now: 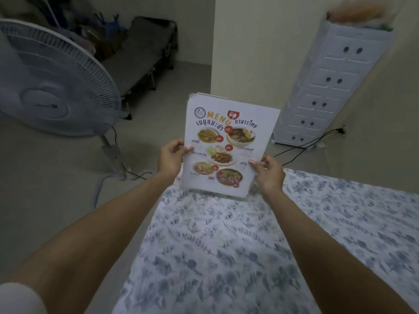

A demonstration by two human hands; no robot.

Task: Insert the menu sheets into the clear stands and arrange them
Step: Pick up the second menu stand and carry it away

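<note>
A white menu sheet (229, 141) with food pictures and the word MENU stands upright in a clear stand (240, 196), whose base rests on the far corner of a flower-patterned bed cover (226, 245). My left hand (171, 157) pinches the stand's left edge at mid height. My right hand (268, 172) pinches its right edge a little lower. Both thumbs lie on the printed face. The top of the stand shows as a thin double edge behind the sheet.
A white pedestal fan (52, 87) stands on the floor at the left, its cord trailing. A white plastic drawer cabinet (324, 87) leans against the wall at the right, with black cables (301, 148) beside it. A grey folding cot (140, 53) is at the back.
</note>
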